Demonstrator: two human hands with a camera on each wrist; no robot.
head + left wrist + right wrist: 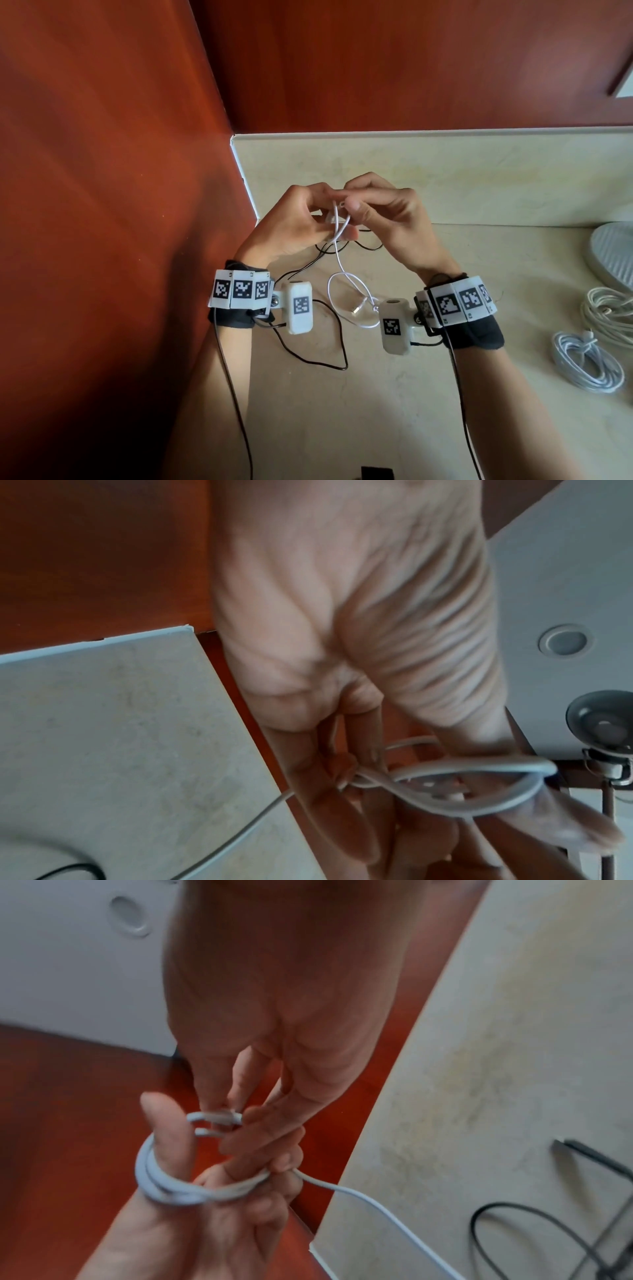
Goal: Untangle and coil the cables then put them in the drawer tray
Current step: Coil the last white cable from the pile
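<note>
Your left hand [294, 222] and right hand [387, 222] meet above the back left corner of the counter [394, 394], close to the red wood wall [102, 171] on your left and the pale backsplash [445, 171] behind. Your left fingers curl around loops of the white cable [154, 1180], which wraps your thumb; your right fingertips [236, 1104] pinch its short end loop. The slack hangs down to the counter, its plug lying between your wrists. A thin black cable [329, 353] sprawls beneath your hands. Two coiled white bundles [589, 363] lie well to your right, near the counter's right side, with bare surface between.
</note>
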